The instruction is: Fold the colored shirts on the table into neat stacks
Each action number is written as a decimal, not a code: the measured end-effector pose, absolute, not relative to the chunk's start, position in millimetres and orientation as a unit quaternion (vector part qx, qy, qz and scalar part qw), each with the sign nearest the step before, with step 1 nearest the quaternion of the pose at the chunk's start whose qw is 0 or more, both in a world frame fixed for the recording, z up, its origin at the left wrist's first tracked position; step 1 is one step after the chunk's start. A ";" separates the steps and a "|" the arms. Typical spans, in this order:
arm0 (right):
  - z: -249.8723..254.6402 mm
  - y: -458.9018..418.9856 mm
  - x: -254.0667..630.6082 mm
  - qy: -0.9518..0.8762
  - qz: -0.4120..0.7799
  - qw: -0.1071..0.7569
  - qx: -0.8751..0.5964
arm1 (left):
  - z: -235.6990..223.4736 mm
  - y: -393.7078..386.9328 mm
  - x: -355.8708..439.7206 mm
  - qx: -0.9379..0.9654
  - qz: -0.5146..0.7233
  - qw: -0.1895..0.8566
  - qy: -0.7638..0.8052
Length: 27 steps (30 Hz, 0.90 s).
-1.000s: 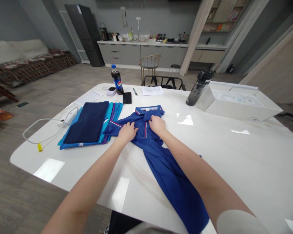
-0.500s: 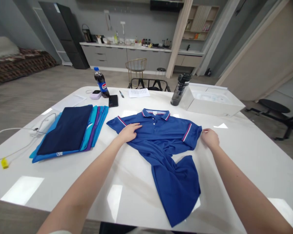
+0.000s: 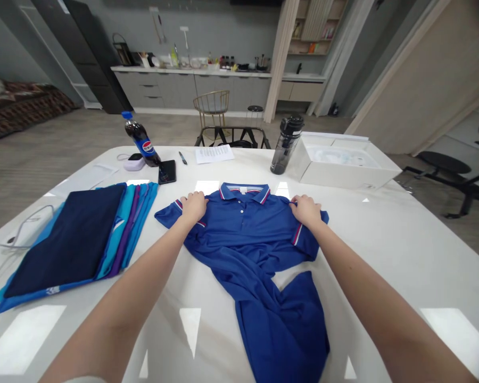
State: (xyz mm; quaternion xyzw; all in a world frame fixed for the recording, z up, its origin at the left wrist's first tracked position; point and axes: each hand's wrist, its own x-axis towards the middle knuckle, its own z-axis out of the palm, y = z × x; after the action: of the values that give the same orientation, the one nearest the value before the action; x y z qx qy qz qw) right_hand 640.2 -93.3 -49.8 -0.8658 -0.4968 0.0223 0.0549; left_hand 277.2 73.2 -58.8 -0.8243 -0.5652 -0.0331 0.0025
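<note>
- At the table's near side, the left hand (image 3: 193, 207) lies on one shoulder beside the short sleeve, and the right hand (image 3: 306, 210) lies at the other shoulder, both with curved fingers pressing down; whether they pinch the cloth cannot be told
- Under them, a blue polo shirt (image 3: 243, 234) lies face up at 12 o'clock, collar away from the body, its shoulders seemingly kept spread by that pressure, its lower half rumpled toward 6 o'clock
- At 9 o'clock, a stack of folded garments (image 3: 72, 244) sits fanned, so each colour shows, navy on top
- At 11 o'clock stand a Pepsi bottle (image 3: 142, 143) and a black phone (image 3: 167, 172)
- At 1 o'clock, a water bottle (image 3: 286, 146) and a white box (image 3: 343, 165) sit toward the far edge of the white table (image 3: 403, 255)
</note>
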 end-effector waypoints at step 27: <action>-30.7 -187.8 673.5 -0.598 0.077 -0.036 -0.797 | -16.0 8.1 178.3 -0.851 0.042 0.068 -0.519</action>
State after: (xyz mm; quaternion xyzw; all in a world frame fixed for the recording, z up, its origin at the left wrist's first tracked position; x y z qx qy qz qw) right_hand 673.5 -187.8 -30.7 -0.7973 -0.5976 0.0768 -0.0360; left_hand 178.3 8.1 -16.0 -0.8513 -0.5186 0.0421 0.0679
